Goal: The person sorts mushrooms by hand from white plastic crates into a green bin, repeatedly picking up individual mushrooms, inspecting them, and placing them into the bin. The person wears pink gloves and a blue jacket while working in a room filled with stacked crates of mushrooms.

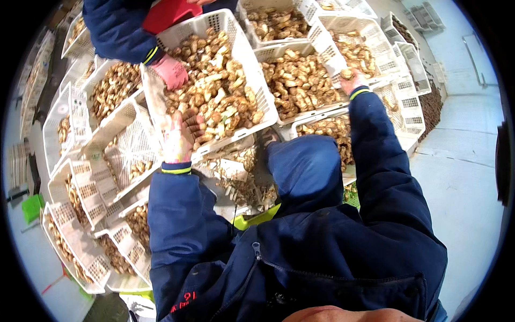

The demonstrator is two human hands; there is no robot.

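My left hand (181,140), in a light, pink-stained glove, is at the near left corner of a big white crate (259,80) heaped with brown-and-cream mushrooms (220,86). Its palm faces up, with the dirty fingers apart beside the heap. Out to the right, my right hand (354,82) pinches one mushroom (347,73) over the side of a white crate (385,53) partly filled with mushrooms. Across from me, a co-worker's pink-gloved hand (170,72) reaches into the big crate.
A red container (169,13) is beside the co-worker's arm. Left of the big crate, a white perforated crate (129,134) holds a few mushrooms. Pale trimmings (241,190) lie on the floor between my arms, near a yellow-green edge (256,219). More white crates surround me.
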